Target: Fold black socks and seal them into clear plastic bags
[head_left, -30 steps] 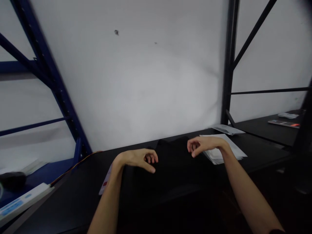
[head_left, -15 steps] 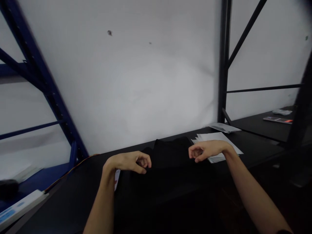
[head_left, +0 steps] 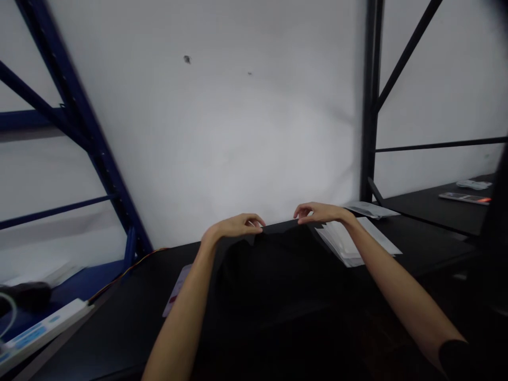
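A black cloth (head_left: 278,264) lies on the black table, its folds hard to make out against the dark top. My left hand (head_left: 237,225) is at the cloth's far left corner, thumb and fingertips close together on its edge. At the far right corner, my right hand (head_left: 317,212) has its fingers curled and its thumb beneath them, near the cloth's edge; whether it pinches the fabric is too dark to tell. Beside my left forearm lies a flat pale card or packet (head_left: 178,286) with a red mark, partly covered by the arm.
White papers (head_left: 345,243) lie right of the cloth, with another sheet (head_left: 371,209) behind. A power strip (head_left: 43,330) and an orange wire (head_left: 138,259) are at the left. Blue (head_left: 105,159) and black (head_left: 370,106) rack posts stand before the wall. A phone-like device (head_left: 464,198) rests far right.
Both hands have moved away from me toward the wall and closer together, reaching the cloth's far edge. More of the pale card shows. The view has shifted slightly left.
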Action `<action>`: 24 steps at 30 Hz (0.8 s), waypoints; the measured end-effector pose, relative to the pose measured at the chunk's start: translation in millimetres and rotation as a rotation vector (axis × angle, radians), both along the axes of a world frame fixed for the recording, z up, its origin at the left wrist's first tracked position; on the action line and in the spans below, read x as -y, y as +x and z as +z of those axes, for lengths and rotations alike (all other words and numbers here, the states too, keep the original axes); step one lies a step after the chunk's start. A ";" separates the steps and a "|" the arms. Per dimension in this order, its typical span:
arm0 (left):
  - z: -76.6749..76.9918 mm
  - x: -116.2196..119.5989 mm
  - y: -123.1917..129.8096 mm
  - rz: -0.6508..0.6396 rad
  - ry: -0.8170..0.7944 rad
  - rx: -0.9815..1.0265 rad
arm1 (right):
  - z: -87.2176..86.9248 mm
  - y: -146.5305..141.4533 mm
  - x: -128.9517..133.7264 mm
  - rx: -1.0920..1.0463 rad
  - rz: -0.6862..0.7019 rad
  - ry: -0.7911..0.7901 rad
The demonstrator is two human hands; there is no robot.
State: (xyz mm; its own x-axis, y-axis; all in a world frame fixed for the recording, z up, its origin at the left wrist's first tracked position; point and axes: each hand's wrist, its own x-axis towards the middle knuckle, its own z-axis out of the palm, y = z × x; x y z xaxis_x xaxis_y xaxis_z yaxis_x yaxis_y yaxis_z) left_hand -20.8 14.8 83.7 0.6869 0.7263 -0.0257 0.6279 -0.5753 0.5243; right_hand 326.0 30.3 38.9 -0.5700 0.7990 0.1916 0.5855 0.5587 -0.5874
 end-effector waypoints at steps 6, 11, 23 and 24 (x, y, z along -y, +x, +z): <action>-53.1 -54.9 0.0 0.222 0.113 -0.012 | -43.0 -15.8 -46.0 0.128 -0.023 0.019; -82.0 -60.2 -8.2 0.244 -0.006 0.056 | -56.3 -7.8 -50.3 0.115 -0.002 -0.003; -90.6 -58.7 -5.5 0.145 0.207 0.130 | -57.5 10.5 -50.1 0.112 -0.089 0.022; -89.9 -59.2 -5.5 0.124 0.240 0.133 | -57.1 10.8 -48.8 0.101 -0.084 0.020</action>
State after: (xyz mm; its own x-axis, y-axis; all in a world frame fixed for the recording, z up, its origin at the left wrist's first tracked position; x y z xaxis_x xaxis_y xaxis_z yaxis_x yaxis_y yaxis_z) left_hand -26.2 74.0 -6.2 0.5781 0.7795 0.2413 0.6360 -0.6157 0.4652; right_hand 336.8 79.1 -18.3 -0.5187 0.8411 0.1532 0.6863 0.5165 -0.5122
